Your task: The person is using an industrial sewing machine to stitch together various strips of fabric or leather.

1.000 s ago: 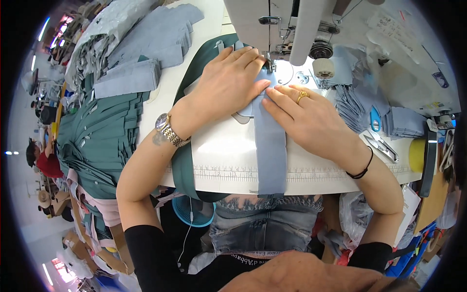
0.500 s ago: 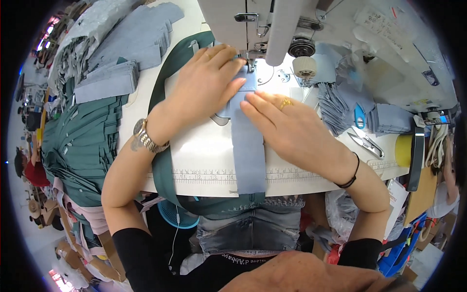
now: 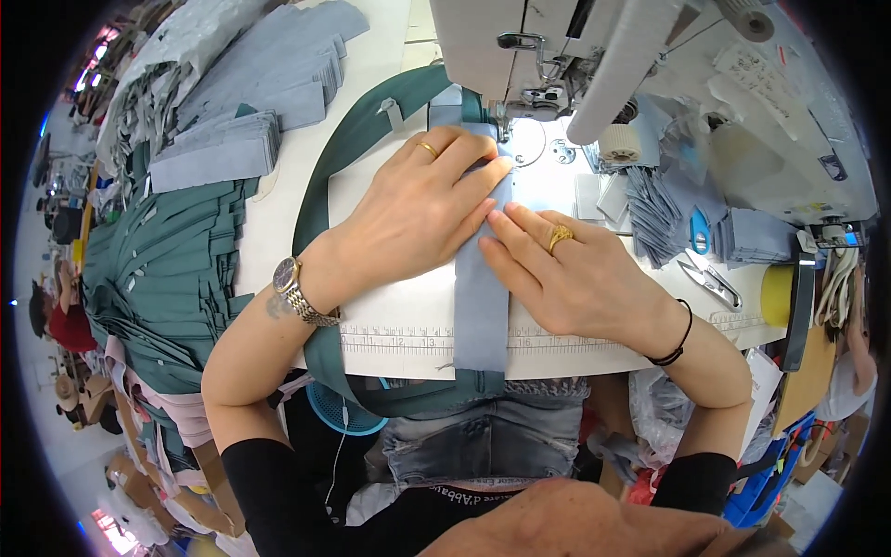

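My left hand (image 3: 418, 209) lies over a blue-grey fabric strip (image 3: 481, 316) just on the near side of the sewing machine's presser foot (image 3: 502, 132). Its fingers bend down onto the cloth, gripping it. Along the right edge of the same strip, my right hand (image 3: 571, 269) has its fingertips drawn together on the cloth, almost meeting the left hand's. The strip runs toward me to the table's front edge. A long dark green band (image 3: 320, 204) curves around the left of my left hand, from the machine to my lap. The cloth under my fingers is hidden.
Folded green pieces (image 3: 158, 251) and stacked blue-grey pieces (image 3: 218, 148) lie at left. Right of the machine are more cut pieces (image 3: 654, 218), a blue-handled tool (image 3: 700, 230) and thread snips (image 3: 710, 280). A ruler strip (image 3: 399, 342) runs along the front edge.
The machine now appears farther right as the view shifts. My left hand has drawn back toward me from the presser foot. Both hands' fingertips are closer together on the strip.
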Action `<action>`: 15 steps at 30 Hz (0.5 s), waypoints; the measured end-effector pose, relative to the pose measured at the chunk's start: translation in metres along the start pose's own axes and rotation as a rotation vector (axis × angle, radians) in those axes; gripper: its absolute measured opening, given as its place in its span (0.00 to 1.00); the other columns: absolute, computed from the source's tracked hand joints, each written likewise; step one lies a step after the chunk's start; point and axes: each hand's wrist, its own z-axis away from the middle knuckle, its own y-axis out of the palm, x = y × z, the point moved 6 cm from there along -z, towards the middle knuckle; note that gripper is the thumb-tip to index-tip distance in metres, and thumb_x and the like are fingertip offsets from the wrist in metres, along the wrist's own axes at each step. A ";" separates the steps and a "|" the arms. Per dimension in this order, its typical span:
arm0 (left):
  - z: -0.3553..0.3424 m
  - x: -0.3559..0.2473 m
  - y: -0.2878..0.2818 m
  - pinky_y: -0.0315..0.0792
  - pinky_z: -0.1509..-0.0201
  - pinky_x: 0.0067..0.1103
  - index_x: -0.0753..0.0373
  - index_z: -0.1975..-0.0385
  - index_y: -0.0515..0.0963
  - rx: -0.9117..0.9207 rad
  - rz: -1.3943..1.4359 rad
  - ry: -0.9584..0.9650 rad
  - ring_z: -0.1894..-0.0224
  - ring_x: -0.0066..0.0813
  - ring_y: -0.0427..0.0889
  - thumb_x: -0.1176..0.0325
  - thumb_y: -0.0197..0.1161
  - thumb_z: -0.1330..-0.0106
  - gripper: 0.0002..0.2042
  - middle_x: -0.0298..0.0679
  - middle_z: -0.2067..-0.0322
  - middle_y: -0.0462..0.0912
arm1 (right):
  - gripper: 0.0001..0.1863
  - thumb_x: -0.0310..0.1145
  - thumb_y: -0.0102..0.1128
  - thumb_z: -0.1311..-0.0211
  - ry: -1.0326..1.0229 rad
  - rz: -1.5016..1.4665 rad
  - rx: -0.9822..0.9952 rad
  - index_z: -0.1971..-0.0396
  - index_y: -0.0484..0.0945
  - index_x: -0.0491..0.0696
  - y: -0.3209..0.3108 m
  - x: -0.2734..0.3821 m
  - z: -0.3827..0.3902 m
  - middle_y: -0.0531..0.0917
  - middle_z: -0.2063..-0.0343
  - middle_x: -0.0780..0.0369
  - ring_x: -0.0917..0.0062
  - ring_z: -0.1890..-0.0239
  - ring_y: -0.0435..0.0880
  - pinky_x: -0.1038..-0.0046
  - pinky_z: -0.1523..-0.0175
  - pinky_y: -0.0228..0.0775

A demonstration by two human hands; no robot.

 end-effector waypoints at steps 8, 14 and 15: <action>0.001 0.003 0.000 0.75 0.50 0.31 0.63 0.46 0.78 -0.011 -0.045 -0.025 0.55 0.43 0.77 0.74 0.65 0.42 0.21 0.42 0.48 0.77 | 0.18 0.29 0.60 0.48 -0.028 -0.028 -0.019 0.59 0.83 0.36 0.000 0.004 -0.002 0.86 0.56 0.47 0.62 0.55 0.87 0.67 0.50 0.81; 0.005 0.009 -0.002 0.74 0.45 0.32 0.64 0.50 0.79 -0.051 -0.015 -0.038 0.49 0.44 0.77 0.77 0.64 0.43 0.18 0.42 0.48 0.79 | 0.16 0.27 0.60 0.46 -0.020 -0.119 0.010 0.56 0.83 0.39 -0.003 0.016 -0.003 0.85 0.53 0.51 0.61 0.51 0.86 0.66 0.50 0.82; 0.005 0.009 -0.002 0.73 0.41 0.33 0.65 0.53 0.79 -0.058 -0.019 -0.015 0.46 0.43 0.76 0.77 0.64 0.44 0.17 0.42 0.49 0.80 | 0.16 0.27 0.61 0.46 -0.019 -0.128 0.005 0.57 0.83 0.39 -0.003 0.016 -0.003 0.85 0.54 0.51 0.62 0.52 0.86 0.66 0.51 0.83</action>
